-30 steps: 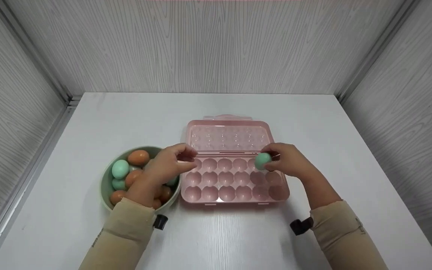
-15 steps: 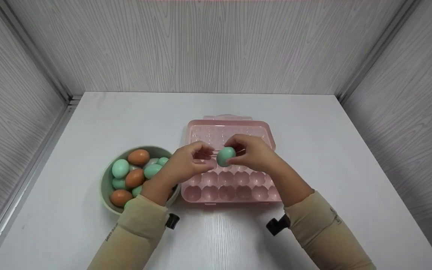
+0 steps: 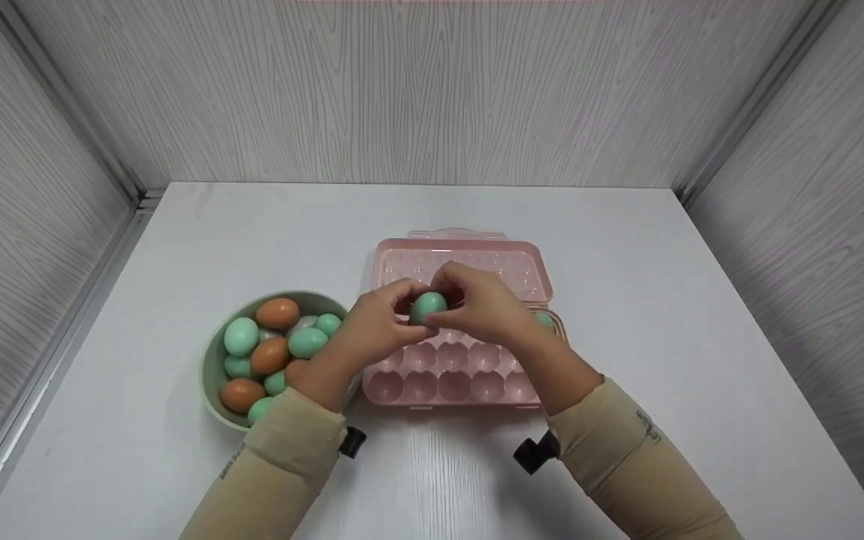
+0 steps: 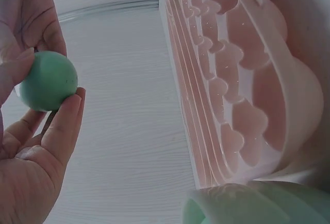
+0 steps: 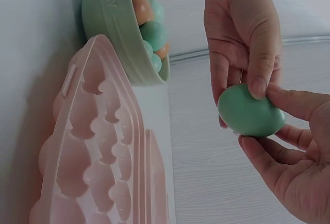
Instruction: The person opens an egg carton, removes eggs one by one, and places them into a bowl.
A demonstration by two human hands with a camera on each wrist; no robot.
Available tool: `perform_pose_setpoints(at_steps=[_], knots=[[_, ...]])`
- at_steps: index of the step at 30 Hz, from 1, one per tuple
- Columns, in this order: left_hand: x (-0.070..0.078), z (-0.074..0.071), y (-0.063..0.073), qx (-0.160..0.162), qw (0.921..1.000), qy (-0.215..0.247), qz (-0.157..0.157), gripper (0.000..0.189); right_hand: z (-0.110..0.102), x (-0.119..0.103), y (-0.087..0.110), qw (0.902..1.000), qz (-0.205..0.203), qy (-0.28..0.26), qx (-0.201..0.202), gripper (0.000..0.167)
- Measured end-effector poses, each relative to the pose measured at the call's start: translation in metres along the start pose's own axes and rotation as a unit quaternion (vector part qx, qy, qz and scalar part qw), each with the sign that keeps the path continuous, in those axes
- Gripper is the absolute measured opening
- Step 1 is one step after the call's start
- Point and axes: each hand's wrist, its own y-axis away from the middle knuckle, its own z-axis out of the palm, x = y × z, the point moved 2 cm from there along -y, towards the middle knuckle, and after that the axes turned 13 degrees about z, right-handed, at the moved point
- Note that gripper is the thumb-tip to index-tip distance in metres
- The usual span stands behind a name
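Observation:
A green egg is held above the back rows of the pink egg tray. My right hand pinches it between thumb and fingers. From the other side my left hand has its thumb and fingertips on the same egg. The right wrist view shows both thumbs against the egg. The tray's lid stands raised at the back. Another green egg sits in the tray's back right corner, partly hidden by my right forearm.
To the left, touching or nearly touching the tray, a pale green bowl holds green and brown eggs, such as a brown egg. My left forearm covers its right side. Grey panels enclose the white table.
My right hand has carried a green egg leftward from the tray's back right corner. My left hand has moved right, off the bowl, and now grasps that egg too.

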Motion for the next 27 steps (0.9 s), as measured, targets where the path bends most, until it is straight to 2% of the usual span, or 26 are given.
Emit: perform_pose_setpoints(at_steps=[5, 10, 18, 23, 27], knots=[[0.000, -0.005, 0.002, 0.000, 0.9997, -0.024, 0.000, 0.035, 0.003, 0.000, -0.002, 1.0000, 0.000, -0.005, -0.008, 0.020], [-0.001, -0.020, 0.007, 0.003, 0.9990, -0.043, -0.015, 0.036, 0.001, 0.005, -0.003, 0.9999, -0.004, -0.009, -0.003, 0.021], [-0.010, -0.055, 0.014, 0.029, 0.9954, -0.067, -0.062, 0.043, -0.007, 0.021, -0.006, 0.9998, 0.013, -0.012, -0.003, 0.018], [-0.025, -0.073, 0.019, 0.030, 0.9902, -0.086, -0.106, 0.044, -0.012, 0.031, -0.006, 0.9996, 0.026, -0.011, -0.002, 0.015], [-0.039, -0.086, 0.024, 0.039, 0.9850, -0.082, -0.147, 0.044, -0.014, 0.039, -0.005, 0.9989, 0.043, -0.020, -0.003, 0.013]])
